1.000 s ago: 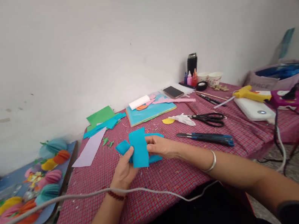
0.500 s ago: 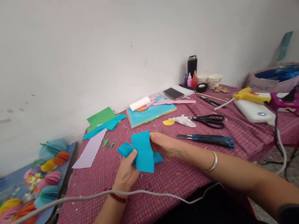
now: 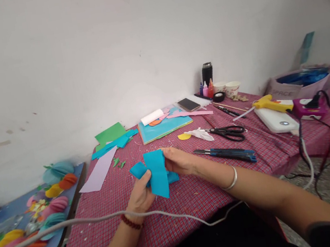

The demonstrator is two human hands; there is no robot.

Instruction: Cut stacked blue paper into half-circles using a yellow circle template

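Note:
Between my hands, above the front part of the table, are creased pieces of blue paper (image 3: pixel 157 174). My left hand (image 3: pixel 141 193) is closed on them, its thumb pressed over the paper's left side. My right hand (image 3: pixel 179 160) grips the right edge of the upright piece, with its fingertips partly hidden behind it. More blue paper shows behind and to both sides of that piece. Scissors with black handles (image 3: pixel 228 132) and a blue-black utility knife (image 3: pixel 225 155) lie to the right of my right hand.
A white cable (image 3: pixel 105 218) crosses low in front of my left forearm. Green paper (image 3: pixel 110 134), a lilac sheet (image 3: pixel 99 172) and stacked coloured paper (image 3: pixel 166 128) lie at the back. A yellow glue gun (image 3: pixel 272 104) rests on a white box (image 3: pixel 275 120) at right.
The upright blue piece has tilted slightly, its lower end now a little lower. Both hands keep their hold. The whole view has shifted slightly.

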